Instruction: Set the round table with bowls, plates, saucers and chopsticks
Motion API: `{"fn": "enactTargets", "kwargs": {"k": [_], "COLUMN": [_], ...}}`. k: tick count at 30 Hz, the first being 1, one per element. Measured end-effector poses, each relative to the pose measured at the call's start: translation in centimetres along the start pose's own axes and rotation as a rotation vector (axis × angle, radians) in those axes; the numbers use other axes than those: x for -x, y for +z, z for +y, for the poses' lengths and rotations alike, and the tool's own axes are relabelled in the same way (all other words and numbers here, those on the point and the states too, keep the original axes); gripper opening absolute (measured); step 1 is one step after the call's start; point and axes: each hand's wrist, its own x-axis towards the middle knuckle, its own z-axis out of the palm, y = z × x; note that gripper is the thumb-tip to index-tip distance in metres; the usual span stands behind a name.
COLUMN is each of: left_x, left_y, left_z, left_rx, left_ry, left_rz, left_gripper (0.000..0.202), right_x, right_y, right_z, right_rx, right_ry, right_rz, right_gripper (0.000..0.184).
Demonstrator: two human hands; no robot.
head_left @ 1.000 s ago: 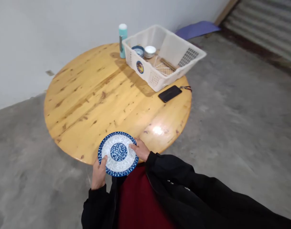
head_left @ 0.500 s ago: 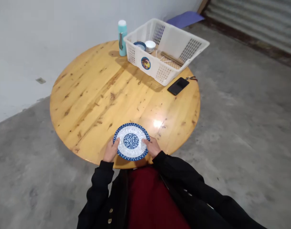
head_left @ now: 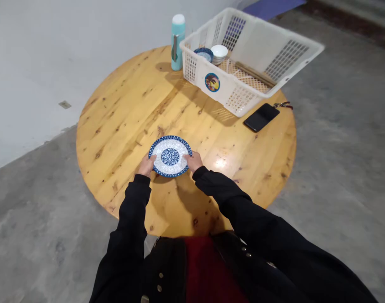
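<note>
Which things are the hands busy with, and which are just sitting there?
In hand:
- blue-and-white plate, held at its edges by the left hand and the right hand
- round wooden table under it

Lying about:
- white basket with two small bowls
- teal bottle
- black phone

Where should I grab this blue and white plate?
Grip the plate by its rim at two opposite edges, coming from the near side, as the left hand and right hand do. It is shallow, round and level, low over the table, so the rim likely offers the only hold.
</note>
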Motion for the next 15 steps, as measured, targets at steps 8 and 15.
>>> {"fn": "enactTargets", "kwargs": {"k": [8,15], "left_x": [-6.5,-9.7], "left_y": [0.7,0.2], "left_z": [2.5,2.1], "left_rx": [-0.002,-0.049], "left_ry": [-0.038,-0.032], "left_rz": [0.039,0.047], "left_gripper": [0.030,0.025], "right_x": [-5.7,-7.0], "right_y": [1.8,3.2], "right_z": [-3.3,-3.9], "right_rx": [0.135,0.300], "right_ry": [-0.010,-0.023], "right_rz": [0.053,0.013], "right_gripper": [0.021,0.028]}}
